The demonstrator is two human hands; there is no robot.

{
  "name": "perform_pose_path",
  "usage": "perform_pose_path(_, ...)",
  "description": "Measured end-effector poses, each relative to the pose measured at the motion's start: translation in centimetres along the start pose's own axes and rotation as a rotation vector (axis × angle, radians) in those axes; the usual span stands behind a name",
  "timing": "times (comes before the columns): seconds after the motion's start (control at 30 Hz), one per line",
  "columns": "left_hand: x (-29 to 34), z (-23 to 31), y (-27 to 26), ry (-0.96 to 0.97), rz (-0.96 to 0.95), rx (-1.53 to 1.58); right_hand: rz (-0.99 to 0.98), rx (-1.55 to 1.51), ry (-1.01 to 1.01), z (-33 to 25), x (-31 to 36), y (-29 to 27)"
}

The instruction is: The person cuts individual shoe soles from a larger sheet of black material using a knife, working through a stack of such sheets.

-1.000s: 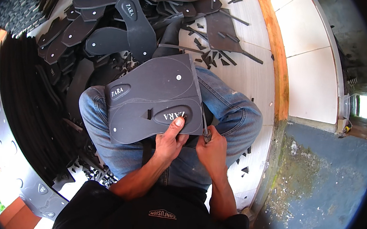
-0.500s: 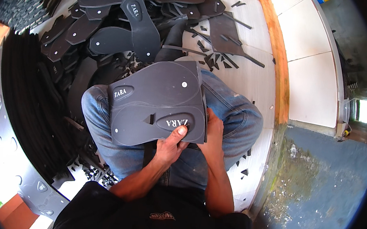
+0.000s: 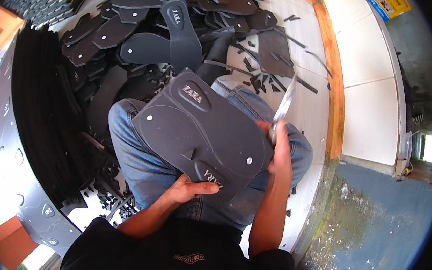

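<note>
A dark grey foam sheet (image 3: 222, 125) lies tilted over my lap, marked with two sandal-sole outlines and raised heel pads. One small triangular cut shows between the outlines. My left hand (image 3: 190, 190) grips its near edge, thumb on top beside a heel pad and fingers hidden underneath. In my right hand (image 3: 280, 150), off the sheet's right edge, is a knife (image 3: 283, 102) with its blade pointing up and away, slightly blurred.
Cut sole pieces (image 3: 156, 51) are heaped beyond my knees, with black offcuts (image 3: 263, 81) scattered on the pale floor. At the left stands a tall stack of dark sheets (image 3: 46, 118). A wooden strip (image 3: 336, 110) edges the floor at right.
The sheet has turned clockwise on my lap. My right hand has left its near right edge and swung out to the right, where the knife now shows. My left hand still holds the near edge.
</note>
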State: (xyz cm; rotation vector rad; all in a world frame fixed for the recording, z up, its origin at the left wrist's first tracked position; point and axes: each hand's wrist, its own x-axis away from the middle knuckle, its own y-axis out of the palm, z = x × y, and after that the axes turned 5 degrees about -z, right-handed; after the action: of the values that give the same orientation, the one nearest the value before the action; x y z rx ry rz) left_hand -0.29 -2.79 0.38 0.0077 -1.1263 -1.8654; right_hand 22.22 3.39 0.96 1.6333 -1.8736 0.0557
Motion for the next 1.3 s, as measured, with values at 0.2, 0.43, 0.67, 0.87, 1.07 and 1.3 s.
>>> perform_pose_path(0.2, 0.7, 1.3, -3.2, -0.121, 0.185, 0.007, -0.058, 0.201, -0.080, 2.8, 2.4, 0.3)
perform_pose_path(0.43, -0.2, 2.5, -2.3, 0.017, 0.442, 0.047, 0.098, 0.312, -0.057, 2.1, 5.0, 3.4)
perform_pose_path(0.67, -3.4, 2.5, -2.8, -0.008, 0.560, 0.112, 0.040, 1.008, 0.036, 4.6, 10.8, 2.3)
perform_pose_path(0.87, -3.5, 2.6, -2.9, -0.024, 0.539, 0.115, -0.052, 1.015, 0.162, 6.3, 10.9, 2.2)
perform_pose_path(1.07, -3.3, 2.9, -3.1, -0.017, 0.518, 0.142, -0.057, 1.045, 0.144, 6.4, 10.0, 2.5)
perform_pose_path(1.3, -2.9, 3.6, -2.9, -0.092, 0.523, 0.080, -0.032, 1.198, 0.200, 7.4, 8.8, 3.4)
